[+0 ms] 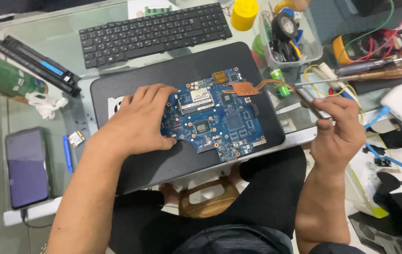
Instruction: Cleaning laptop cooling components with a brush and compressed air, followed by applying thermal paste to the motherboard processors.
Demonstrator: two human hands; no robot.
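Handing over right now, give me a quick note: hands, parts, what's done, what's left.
Left hand: flat on the blue circuit board, steadying its left edge.
Right hand: raised to the right of the board, fingers pinching a thin metal tool.
Board lies bare on the black textured laptop lid, its copper heat pipe still attached.
Detached keyboard lies behind.
Left: whatever remains on the board.

Dark phone screen (pixel 27 167) — table's left edge

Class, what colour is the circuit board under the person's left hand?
Blue circuit board, seen clearest in the head view.
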